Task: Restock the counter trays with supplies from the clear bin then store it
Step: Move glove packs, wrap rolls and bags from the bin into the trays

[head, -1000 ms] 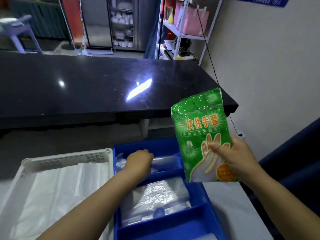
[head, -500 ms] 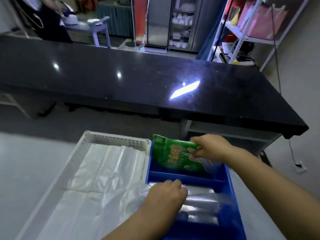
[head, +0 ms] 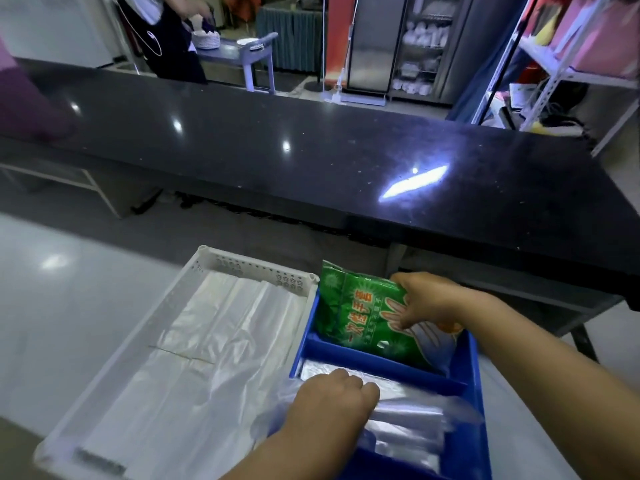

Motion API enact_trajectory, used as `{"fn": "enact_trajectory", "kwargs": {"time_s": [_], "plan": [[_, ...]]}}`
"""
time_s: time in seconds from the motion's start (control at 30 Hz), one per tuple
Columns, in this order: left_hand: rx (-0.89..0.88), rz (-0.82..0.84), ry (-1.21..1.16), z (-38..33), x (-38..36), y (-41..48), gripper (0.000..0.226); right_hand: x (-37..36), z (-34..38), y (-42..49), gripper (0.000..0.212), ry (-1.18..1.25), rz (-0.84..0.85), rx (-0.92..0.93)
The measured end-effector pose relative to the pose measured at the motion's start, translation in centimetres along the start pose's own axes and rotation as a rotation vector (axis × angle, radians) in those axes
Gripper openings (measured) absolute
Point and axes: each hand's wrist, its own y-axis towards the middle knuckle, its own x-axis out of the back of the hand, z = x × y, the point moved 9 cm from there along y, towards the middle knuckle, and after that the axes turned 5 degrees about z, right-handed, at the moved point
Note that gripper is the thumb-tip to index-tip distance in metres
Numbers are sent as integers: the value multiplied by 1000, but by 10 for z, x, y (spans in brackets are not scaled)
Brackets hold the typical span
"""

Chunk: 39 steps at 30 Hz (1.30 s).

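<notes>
A green pack of disposable gloves (head: 360,317) lies tilted in the far compartment of the blue divided tray (head: 467,362). My right hand (head: 427,299) grips the pack's right side. My left hand (head: 332,403) is closed on clear plastic bags (head: 412,414) in the tray's nearer compartment, pulling them toward the left edge. Left of the blue tray stands a white perforated tray (head: 249,265) holding flat white plastic bags (head: 207,358). The clear bin is out of view.
A long black counter (head: 311,161) runs across behind the trays. A person stands beyond it at the upper left by a small table (head: 242,50). A metal shelf rack (head: 568,57) is at the upper right. The trays rest on a pale surface (head: 52,306).
My right hand has brought the green glove pack down from mid-air into the blue tray's far compartment. My left hand moved from the far compartment to the nearer one. The view swung left.
</notes>
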Motion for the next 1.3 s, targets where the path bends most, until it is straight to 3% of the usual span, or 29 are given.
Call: {"fn": "enact_trajectory", "kwargs": {"time_s": [0.17,0.3,0.37,0.47,0.57,0.7,0.8,0.97,1.13,1.3], "plan": [[22,45,5,-2,-1,5,51,-5,3,-2,68,-127,-93,8],[12,43,-9,5,-2,21,47,15,5,-21,70,-49,-257,94],[75,-15,-15,19,12,35,36,33,12,-45,58,21,-428,191],[138,-61,-61,34,32,59,18,26,22,-74,40,96,-435,295],[135,-19,-50,28,33,86,22,0,23,-87,42,-123,-514,324],[34,21,-35,12,21,104,20,-8,3,-89,23,-190,-713,264],[23,125,-49,30,-4,100,26,-30,-18,-78,10,-80,-592,134],[59,306,-184,65,-27,86,33,-65,-35,-59,11,120,-249,-32],[-70,-1,-204,57,2,86,35,-65,-31,-50,16,76,-151,-29],[-118,10,-241,43,-9,88,24,-55,-30,-57,25,-52,-226,-22]]}}
